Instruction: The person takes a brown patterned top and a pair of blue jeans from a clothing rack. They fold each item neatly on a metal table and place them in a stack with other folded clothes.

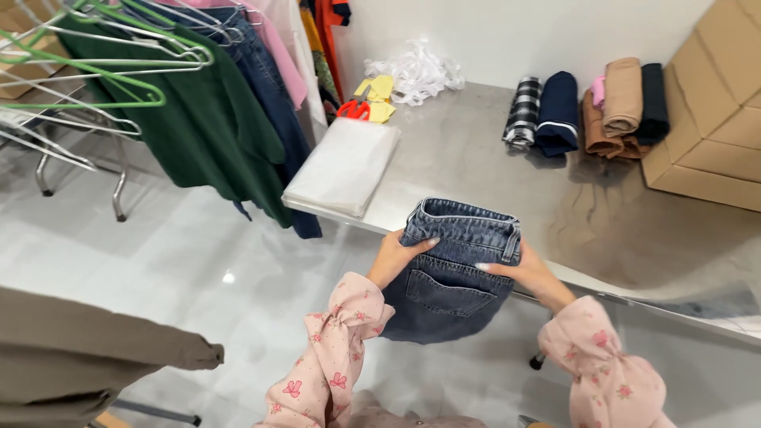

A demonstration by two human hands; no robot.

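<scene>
A person's left hand (396,255) and right hand (525,273) grasp folded dark-blue denim jeans (452,273) by the waistband, keeping the fold together above the grey metal table's (476,158) front edge, near stacked clear plastic bags (342,166).

Open counter (476,158) straight ahead of the folded jeans (452,269): bare steel up to the back wall, hands can pass there. Left is blocked by the stack of clear bags (342,166), with scissors (353,109) and white plastic scraps (416,73) behind it. Far right is blocked by rolled garments (590,111) and cardboard boxes (709,111). Right near edge of the counter is free. Off the counter to the left, hanging clothes (214,111) and wire hangers (87,55) crowd the aisle; floor below is open.
</scene>
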